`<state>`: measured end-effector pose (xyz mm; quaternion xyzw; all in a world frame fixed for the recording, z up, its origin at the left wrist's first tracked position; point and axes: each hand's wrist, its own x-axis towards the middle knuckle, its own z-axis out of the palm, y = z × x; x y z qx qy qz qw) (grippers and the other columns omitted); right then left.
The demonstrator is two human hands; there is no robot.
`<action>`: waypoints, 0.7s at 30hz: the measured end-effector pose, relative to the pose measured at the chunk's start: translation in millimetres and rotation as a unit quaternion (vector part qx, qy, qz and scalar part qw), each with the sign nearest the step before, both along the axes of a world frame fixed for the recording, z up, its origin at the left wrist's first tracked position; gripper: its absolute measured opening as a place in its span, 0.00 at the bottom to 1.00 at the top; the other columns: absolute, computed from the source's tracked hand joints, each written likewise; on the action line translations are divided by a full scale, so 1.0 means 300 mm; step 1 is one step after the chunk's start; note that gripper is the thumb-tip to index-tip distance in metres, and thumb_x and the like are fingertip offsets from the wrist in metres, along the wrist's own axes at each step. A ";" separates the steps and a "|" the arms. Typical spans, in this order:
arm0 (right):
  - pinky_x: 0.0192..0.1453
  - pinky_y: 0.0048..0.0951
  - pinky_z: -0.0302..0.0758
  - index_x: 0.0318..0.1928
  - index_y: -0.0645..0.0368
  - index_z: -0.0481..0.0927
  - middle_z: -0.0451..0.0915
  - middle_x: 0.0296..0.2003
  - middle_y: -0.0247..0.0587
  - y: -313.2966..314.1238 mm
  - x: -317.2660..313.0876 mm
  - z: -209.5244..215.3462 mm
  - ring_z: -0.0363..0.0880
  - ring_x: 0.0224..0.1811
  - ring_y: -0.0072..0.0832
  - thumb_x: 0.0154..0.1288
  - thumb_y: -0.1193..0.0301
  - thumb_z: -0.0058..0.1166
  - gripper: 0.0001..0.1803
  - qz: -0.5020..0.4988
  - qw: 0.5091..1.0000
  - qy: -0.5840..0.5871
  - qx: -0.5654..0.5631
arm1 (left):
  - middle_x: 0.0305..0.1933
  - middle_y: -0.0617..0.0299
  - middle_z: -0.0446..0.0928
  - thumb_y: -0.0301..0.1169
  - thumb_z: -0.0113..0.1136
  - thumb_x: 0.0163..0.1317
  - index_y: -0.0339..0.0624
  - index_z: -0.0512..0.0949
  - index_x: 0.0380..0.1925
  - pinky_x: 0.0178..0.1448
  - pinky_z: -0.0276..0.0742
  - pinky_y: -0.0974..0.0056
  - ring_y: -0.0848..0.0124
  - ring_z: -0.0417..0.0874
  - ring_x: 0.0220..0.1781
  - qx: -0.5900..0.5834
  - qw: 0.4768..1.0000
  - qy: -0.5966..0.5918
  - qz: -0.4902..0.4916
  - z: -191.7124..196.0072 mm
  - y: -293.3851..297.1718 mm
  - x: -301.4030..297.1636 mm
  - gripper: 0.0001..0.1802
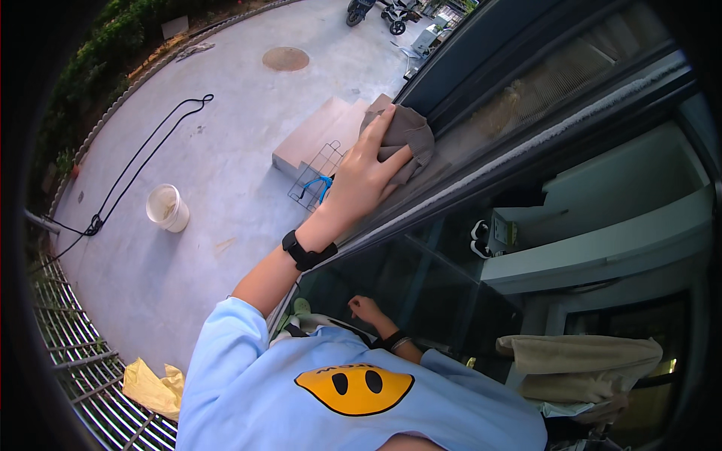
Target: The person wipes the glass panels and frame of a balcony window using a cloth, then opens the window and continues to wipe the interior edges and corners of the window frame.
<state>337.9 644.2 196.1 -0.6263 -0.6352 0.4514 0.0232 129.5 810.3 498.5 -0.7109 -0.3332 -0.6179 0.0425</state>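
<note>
My left hand (362, 171) reaches up with its fingers spread over a crumpled grey-brown cloth (407, 135). It presses the cloth against the window pane (481, 120) beside the dark frame. A black band (303, 252) circles that wrist. Close in front of my light blue shirt, my right hand (365, 309) is curled closed, next to dark glass; what its fingers hold, if anything, is hidden. A pale fuzzy strip (541, 143) runs along the window frame below the cloth.
Outside, a white bucket (168, 208), a looped black hose (150, 150), a wire rack (312, 184) and a pale step (316, 135) are on the concrete. A yellow cloth (154, 385) lies by metal bars (83, 353). Beige fabric (579, 357) hangs indoors.
</note>
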 end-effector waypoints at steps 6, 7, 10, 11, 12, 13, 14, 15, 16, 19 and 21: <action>0.32 0.26 0.74 0.38 0.62 0.77 0.80 0.24 0.40 -0.034 0.045 -0.045 0.80 0.25 0.28 0.60 0.67 0.47 0.12 -0.019 0.999 -0.006 -0.030 | 0.63 0.41 0.54 0.28 0.62 0.43 0.43 0.74 0.34 0.53 0.70 0.55 0.47 0.66 0.59 -0.030 0.999 0.024 0.014 -0.125 -0.029 -0.009 0.14; 0.33 0.26 0.74 0.38 0.61 0.77 0.80 0.23 0.40 -0.042 0.050 -0.048 0.80 0.26 0.29 0.60 0.67 0.47 0.12 -0.025 0.999 -0.009 -0.032 | 0.63 0.41 0.54 0.28 0.61 0.44 0.42 0.74 0.33 0.53 0.70 0.55 0.47 0.66 0.59 -0.038 0.999 0.035 0.016 -0.150 -0.033 -0.012 0.13; 0.34 0.27 0.74 0.38 0.61 0.77 0.80 0.23 0.39 -0.062 0.065 -0.044 0.80 0.26 0.29 0.60 0.67 0.47 0.12 -0.028 0.999 -0.022 -0.035 | 0.63 0.40 0.55 0.27 0.61 0.44 0.41 0.74 0.30 0.53 0.70 0.55 0.47 0.66 0.59 -0.060 0.997 0.041 0.015 -0.230 -0.049 -0.017 0.11; 0.35 0.27 0.74 0.38 0.61 0.77 0.80 0.22 0.39 -0.065 0.065 -0.037 0.80 0.26 0.29 0.60 0.67 0.47 0.12 -0.029 0.999 -0.034 -0.030 | 0.63 0.40 0.55 0.27 0.61 0.44 0.41 0.74 0.30 0.53 0.70 0.55 0.47 0.66 0.59 -0.067 0.997 0.042 0.021 -0.255 -0.053 -0.019 0.11; 0.34 0.27 0.74 0.38 0.61 0.78 0.80 0.23 0.39 -0.069 0.065 -0.029 0.81 0.26 0.29 0.60 0.67 0.46 0.12 -0.030 0.998 -0.039 -0.032 | 0.63 0.40 0.56 0.27 0.60 0.44 0.41 0.74 0.30 0.54 0.70 0.55 0.47 0.66 0.59 -0.072 0.996 0.045 0.022 -0.278 -0.053 -0.018 0.10; 0.34 0.27 0.74 0.38 0.61 0.78 0.80 0.23 0.39 -0.076 0.071 -0.034 0.81 0.26 0.29 0.60 0.67 0.46 0.12 -0.025 0.998 -0.037 -0.038 | 0.63 0.40 0.56 0.27 0.60 0.45 0.40 0.74 0.29 0.55 0.69 0.56 0.47 0.67 0.59 -0.077 0.996 0.047 0.023 -0.297 -0.056 -0.015 0.10; 0.34 0.26 0.74 0.38 0.61 0.78 0.80 0.23 0.39 -0.083 0.075 -0.039 0.81 0.27 0.29 0.60 0.68 0.46 0.12 -0.039 0.998 -0.023 -0.044 | 0.63 0.41 0.56 0.27 0.58 0.46 0.40 0.74 0.29 0.57 0.68 0.56 0.48 0.67 0.59 -0.088 0.995 0.048 0.029 -0.318 -0.062 -0.011 0.08; 0.34 0.26 0.74 0.38 0.62 0.78 0.80 0.23 0.39 -0.091 0.079 -0.044 0.81 0.27 0.28 0.60 0.68 0.45 0.12 -0.053 0.997 -0.009 -0.049 | 0.63 0.41 0.56 0.27 0.58 0.46 0.40 0.74 0.29 0.57 0.68 0.56 0.48 0.67 0.59 -0.094 0.994 0.050 0.034 -0.337 -0.066 -0.010 0.08; 0.33 0.26 0.74 0.38 0.62 0.77 0.80 0.23 0.40 -0.096 0.078 -0.041 0.81 0.27 0.27 0.60 0.68 0.45 0.12 -0.053 0.997 0.000 -0.049 | 0.63 0.41 0.56 0.27 0.57 0.47 0.40 0.74 0.29 0.57 0.68 0.56 0.49 0.66 0.59 -0.092 0.994 0.054 0.035 -0.358 -0.064 -0.011 0.07; 0.33 0.26 0.74 0.38 0.62 0.77 0.80 0.24 0.40 -0.107 0.082 -0.037 0.81 0.27 0.27 0.60 0.68 0.45 0.12 -0.055 0.997 -0.008 -0.059 | 0.63 0.41 0.56 0.28 0.56 0.48 0.40 0.74 0.30 0.58 0.68 0.57 0.49 0.66 0.59 -0.101 0.992 0.065 0.040 -0.422 -0.066 -0.015 0.07; 0.34 0.26 0.74 0.38 0.62 0.77 0.80 0.24 0.40 -0.118 0.085 -0.039 0.81 0.27 0.27 0.60 0.68 0.45 0.12 -0.054 0.997 -0.004 -0.061 | 0.64 0.42 0.55 0.28 0.56 0.49 0.41 0.74 0.31 0.57 0.68 0.57 0.49 0.66 0.60 -0.118 0.990 0.075 0.034 -0.469 -0.074 -0.021 0.08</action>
